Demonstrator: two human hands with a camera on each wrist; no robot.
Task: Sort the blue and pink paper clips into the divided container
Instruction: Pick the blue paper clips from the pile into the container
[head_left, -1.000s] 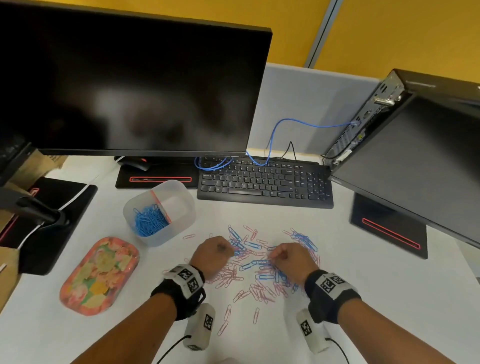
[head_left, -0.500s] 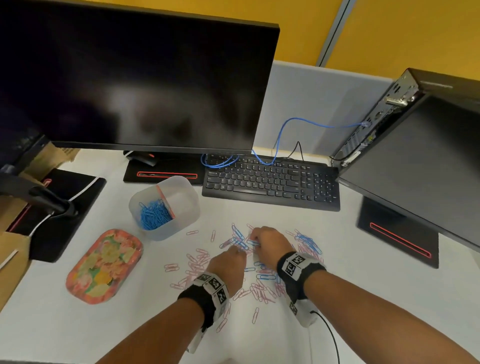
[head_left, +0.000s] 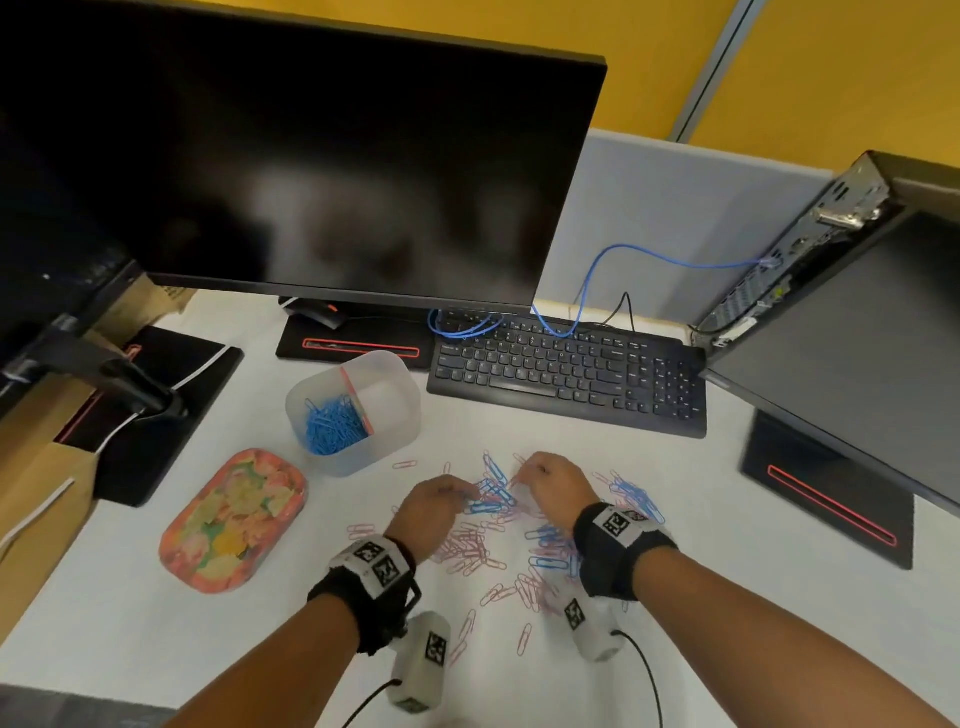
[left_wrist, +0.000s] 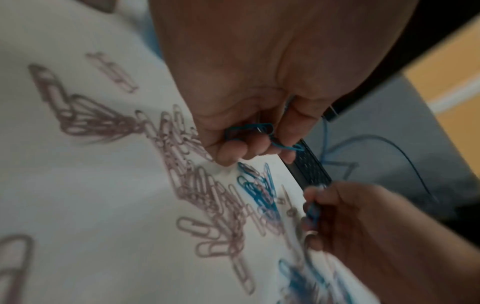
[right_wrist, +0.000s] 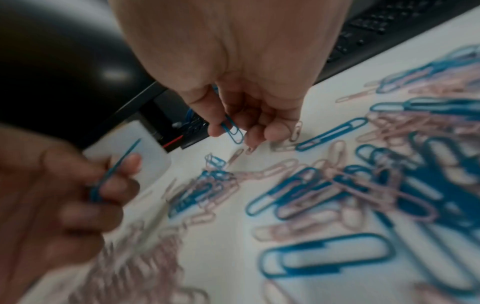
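Paper clips (head_left: 498, 525), blue and pink, lie mixed mid-counter. Each hand pinches blue ones: left hand (head_left: 434, 512), right hand (head_left: 553, 480), which has shifted in from the right. Container (head_left: 387, 374), toward the left edge, holds only blue; next drop seems close.

No words, brands or numbers can be read; the wrist bands (head_left: 375, 561) carry only black-and-white square code markers, not text.
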